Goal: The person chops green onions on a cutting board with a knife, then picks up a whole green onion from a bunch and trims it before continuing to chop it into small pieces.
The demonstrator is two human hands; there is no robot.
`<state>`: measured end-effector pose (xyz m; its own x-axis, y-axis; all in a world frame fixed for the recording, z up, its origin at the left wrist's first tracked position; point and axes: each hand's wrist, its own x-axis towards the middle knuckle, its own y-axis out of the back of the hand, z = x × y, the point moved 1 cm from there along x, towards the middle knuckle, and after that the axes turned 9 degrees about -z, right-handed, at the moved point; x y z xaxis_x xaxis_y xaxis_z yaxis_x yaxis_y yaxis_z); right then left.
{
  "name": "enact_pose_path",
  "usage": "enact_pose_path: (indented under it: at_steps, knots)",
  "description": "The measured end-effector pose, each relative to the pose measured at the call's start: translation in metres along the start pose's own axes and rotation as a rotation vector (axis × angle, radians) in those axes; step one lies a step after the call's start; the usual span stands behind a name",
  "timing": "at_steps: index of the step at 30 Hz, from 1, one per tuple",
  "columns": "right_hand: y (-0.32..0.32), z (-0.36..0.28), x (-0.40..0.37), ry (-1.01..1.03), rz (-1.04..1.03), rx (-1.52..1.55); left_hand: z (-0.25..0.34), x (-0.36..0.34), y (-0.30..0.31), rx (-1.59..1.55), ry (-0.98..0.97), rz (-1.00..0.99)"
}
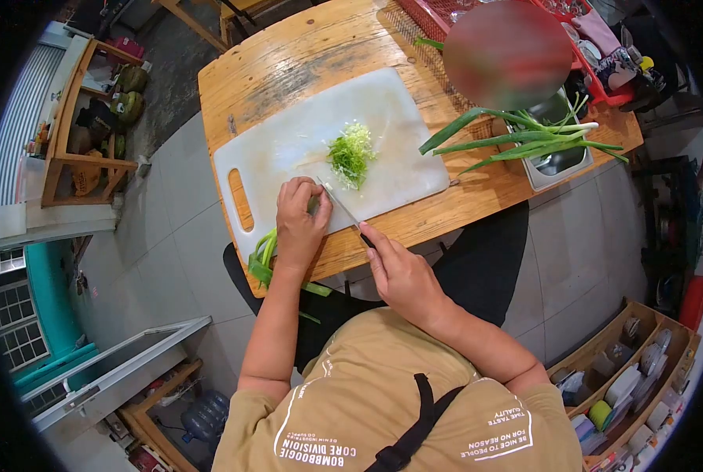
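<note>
My left hand is closed around a bunch of green onions on the white cutting board. Their long green ends trail out past the wrist and over the board's near edge. In my right hand is a kitchen knife, its blade pointing up and left, the tip close to my left fingers. A small pile of chopped green onion, pale on top and green below, lies on the board just beyond the blade.
More whole green onions lie across a metal container at the wooden table's right end. Red baskets stand at the far right, partly behind a blurred patch. A wooden shelf with dishes is at lower right.
</note>
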<state>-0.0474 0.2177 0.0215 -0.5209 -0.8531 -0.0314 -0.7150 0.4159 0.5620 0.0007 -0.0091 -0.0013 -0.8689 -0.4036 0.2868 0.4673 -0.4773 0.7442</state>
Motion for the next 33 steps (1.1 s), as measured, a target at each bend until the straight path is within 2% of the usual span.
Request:
enact_pose_path:
  at_steps: [13, 21, 33]
  knots:
    - [-0.006, -0.002, 0.017, 0.048, 0.035, -0.046, -0.001, 0.001, -0.001, -0.006, 0.014, -0.012]
    - [-0.004, -0.009, 0.012, -0.005, -0.015, -0.128, 0.002, 0.002, 0.002, -0.005, 0.004, -0.019]
    - [-0.005, -0.001, 0.015, 0.011, -0.018, -0.081, 0.002, 0.002, 0.001, -0.010, 0.023, -0.022]
